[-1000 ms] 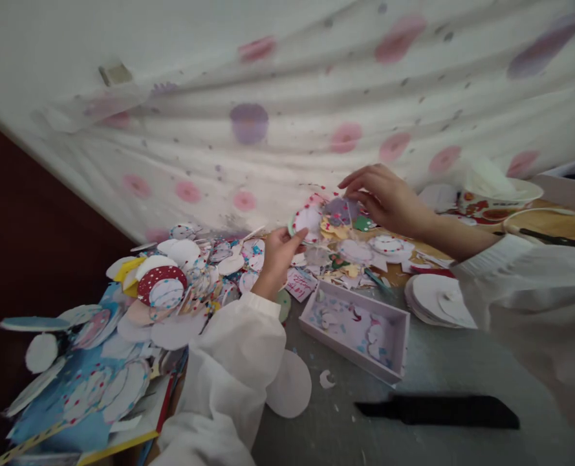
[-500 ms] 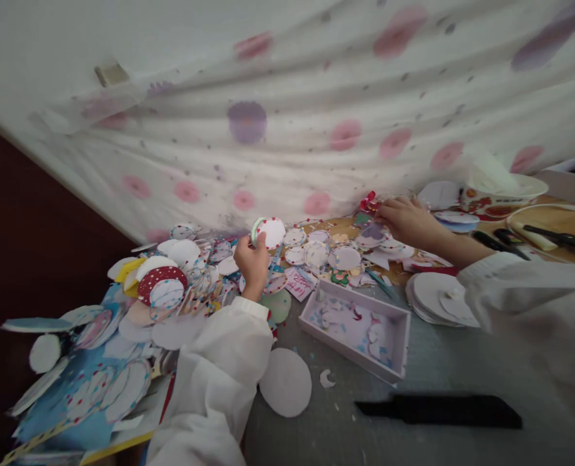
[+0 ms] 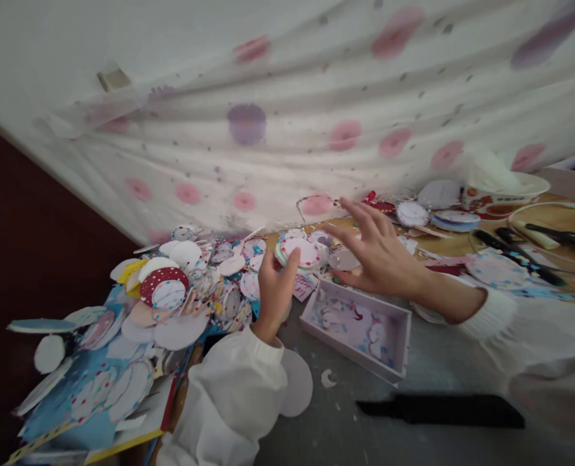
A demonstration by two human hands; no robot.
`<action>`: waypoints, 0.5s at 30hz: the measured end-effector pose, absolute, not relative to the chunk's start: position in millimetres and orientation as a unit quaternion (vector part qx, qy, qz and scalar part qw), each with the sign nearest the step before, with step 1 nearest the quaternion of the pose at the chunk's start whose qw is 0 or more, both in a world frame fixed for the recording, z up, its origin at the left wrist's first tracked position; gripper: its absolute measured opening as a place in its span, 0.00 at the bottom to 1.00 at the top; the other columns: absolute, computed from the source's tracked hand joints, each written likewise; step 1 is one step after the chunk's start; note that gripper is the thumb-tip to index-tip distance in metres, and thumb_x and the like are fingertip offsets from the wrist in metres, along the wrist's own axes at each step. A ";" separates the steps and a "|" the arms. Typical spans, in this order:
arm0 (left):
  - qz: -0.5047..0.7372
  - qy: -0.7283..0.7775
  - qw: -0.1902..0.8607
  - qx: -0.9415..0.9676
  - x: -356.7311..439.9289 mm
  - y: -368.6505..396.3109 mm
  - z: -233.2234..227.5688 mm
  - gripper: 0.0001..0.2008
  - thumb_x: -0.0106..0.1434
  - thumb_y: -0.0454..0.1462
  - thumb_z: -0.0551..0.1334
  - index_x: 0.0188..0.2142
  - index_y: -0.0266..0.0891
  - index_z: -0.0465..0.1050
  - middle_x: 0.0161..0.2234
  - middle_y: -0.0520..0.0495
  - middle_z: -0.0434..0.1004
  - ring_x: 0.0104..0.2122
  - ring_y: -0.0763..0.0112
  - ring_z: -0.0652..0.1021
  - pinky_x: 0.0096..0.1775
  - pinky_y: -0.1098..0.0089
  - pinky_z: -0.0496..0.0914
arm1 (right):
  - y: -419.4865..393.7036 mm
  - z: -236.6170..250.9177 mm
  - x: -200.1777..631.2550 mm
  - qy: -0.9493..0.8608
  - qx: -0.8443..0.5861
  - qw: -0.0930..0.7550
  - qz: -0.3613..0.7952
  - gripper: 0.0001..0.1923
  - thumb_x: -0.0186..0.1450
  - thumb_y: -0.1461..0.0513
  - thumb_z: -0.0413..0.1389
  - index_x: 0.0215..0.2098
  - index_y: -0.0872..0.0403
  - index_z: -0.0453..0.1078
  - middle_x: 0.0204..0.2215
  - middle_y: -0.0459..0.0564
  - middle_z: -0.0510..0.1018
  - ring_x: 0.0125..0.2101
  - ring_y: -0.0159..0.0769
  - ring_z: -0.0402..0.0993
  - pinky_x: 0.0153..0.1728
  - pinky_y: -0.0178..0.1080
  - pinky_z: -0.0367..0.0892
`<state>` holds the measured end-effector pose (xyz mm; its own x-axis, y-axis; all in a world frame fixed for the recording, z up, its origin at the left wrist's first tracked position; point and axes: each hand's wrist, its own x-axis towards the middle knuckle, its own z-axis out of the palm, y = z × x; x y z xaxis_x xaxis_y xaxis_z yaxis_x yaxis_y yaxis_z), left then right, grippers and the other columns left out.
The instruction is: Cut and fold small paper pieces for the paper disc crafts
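**A:** So what are you holding right now?

**B:** My left hand (image 3: 273, 285) is pinching a small stack of round paper discs (image 3: 301, 252). The top one is white with a red dotted rim, and I'm holding it up just above my thumb and fingertips, tilted toward me. That grip is closed on the stack.

**A:** And the other hand?

**B:** My right hand (image 3: 377, 255) is hovering just right of the stack with the fingers spread wide, holding nothing. It's near the discs but not touching them as far as I can tell.

**A:** What's lying around your hands?

**B:** Below and right of the stack I'm seeing a shallow lilac tray (image 3: 359, 327) with paper scraps in it, sitting under my right wrist. Left of my gripping hand there's a big heap of cut circles (image 3: 180, 291), one dark red with white dots. Down by my left sleeve a plain white circle (image 3: 299, 385) is lying flat. Further toward me a black strip (image 3: 440, 411) is lying on the grey tabletop (image 3: 452, 362). Way off to the right, past my open hand, a patterned bowl (image 3: 503, 194) is sitting with some tools beside it.
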<state>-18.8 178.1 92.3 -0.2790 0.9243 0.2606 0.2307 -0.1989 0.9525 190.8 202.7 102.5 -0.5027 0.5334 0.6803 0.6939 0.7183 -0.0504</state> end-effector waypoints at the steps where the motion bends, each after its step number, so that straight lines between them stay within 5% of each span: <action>1: 0.569 0.546 0.318 0.526 -15.1 169.2 94.1 0.13 0.58 0.47 0.66 0.33 0.40 0.71 0.31 0.48 0.76 0.34 0.66 0.77 0.37 0.68 0.71 | 195.5 104.7 188.0 -0.871 -0.336 0.339 -0.116 0.33 0.62 0.54 0.63 0.62 0.51 0.61 0.70 0.64 0.45 0.66 0.66 0.45 0.59 0.67 0.51; 6: 0.574 0.472 0.437 0.507 -2.2 127.5 102.3 0.13 0.56 0.41 0.69 0.37 0.41 0.69 0.40 0.47 0.80 0.41 0.65 0.80 0.45 0.65 0.74 | 169.6 109.0 188.5 -0.904 -0.249 0.330 -0.110 0.15 0.68 0.62 0.56 0.53 0.48 0.70 0.68 0.59 0.56 0.64 0.55 0.56 0.55 0.57 0.64; 10: 0.582 0.409 0.486 0.508 2.5 94.2 101.4 0.18 0.54 0.39 0.70 0.43 0.44 0.68 0.45 0.47 0.80 0.46 0.64 0.80 0.49 0.64 0.74 | 132.8 108.4 190.5 -0.902 -0.224 0.352 -0.108 0.16 0.70 0.66 0.50 0.55 0.56 0.67 0.59 0.65 0.70 0.56 0.49 0.70 0.49 0.51 0.71; 15: 0.525 0.433 0.481 0.553 1.6 50.3 86.5 0.21 0.54 0.39 0.67 0.47 0.46 0.69 0.42 0.45 0.80 0.38 0.61 0.81 0.38 0.65 0.78 | 90.1 98.4 200.6 -0.849 -0.309 0.429 0.011 0.16 0.68 0.65 0.50 0.52 0.45 0.67 0.42 0.50 0.82 0.39 0.42 0.80 0.35 0.43 0.76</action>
<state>1.6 50.3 86.5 0.0741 0.9836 0.1646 -0.0258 -0.1631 0.9863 200.6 90.1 98.4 -0.4421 0.5331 0.7213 0.5148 0.8094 -0.2827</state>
